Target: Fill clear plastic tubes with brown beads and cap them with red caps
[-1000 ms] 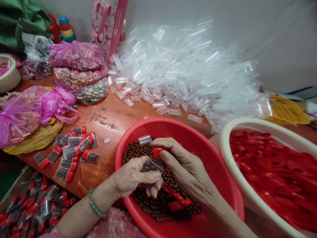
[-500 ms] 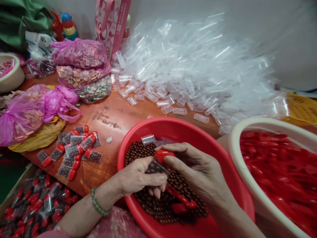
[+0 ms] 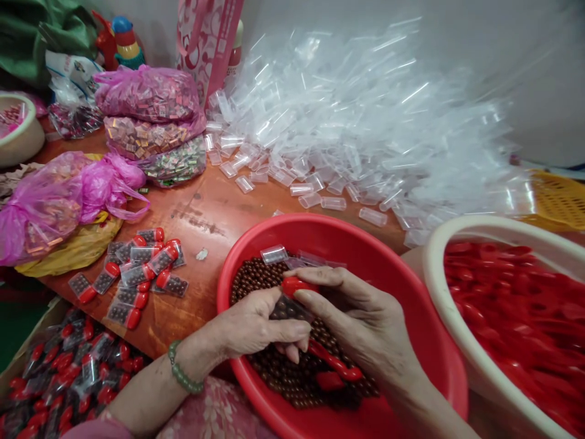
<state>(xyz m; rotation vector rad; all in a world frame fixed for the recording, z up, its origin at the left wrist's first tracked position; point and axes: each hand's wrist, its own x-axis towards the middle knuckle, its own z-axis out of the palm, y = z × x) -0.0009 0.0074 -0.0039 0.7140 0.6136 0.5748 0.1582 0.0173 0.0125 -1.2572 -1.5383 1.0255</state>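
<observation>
My left hand (image 3: 262, 326), with a green bead bracelet at its wrist, grips a clear case (image 3: 291, 310) filled with dark beads. In my right hand (image 3: 361, 311), a red cap (image 3: 298, 285) is pinched between thumb and fingers at the upper end of the case. Both hands are over a red basin (image 3: 338, 227) that holds brown beads (image 3: 253, 280). A clear tube (image 3: 274, 255) lies on the beads near the far rim. Below my hands, a red scoop-like piece (image 3: 331, 360) rests on the beads.
Capped cases (image 3: 150, 262) lie on the wooden table (image 3: 205, 207), and more fill a box (image 3: 73, 366) at lower left. Clear tubes (image 3: 347, 122) are heaped behind the basin. A cream basin (image 3: 434, 268) of red caps is right. Pink bags (image 3: 150, 100) sit back left.
The red cap and my right hand's fingertips have shifted slightly left, against the end of the case. My left hand keeps its grip, and the view has moved slightly.
</observation>
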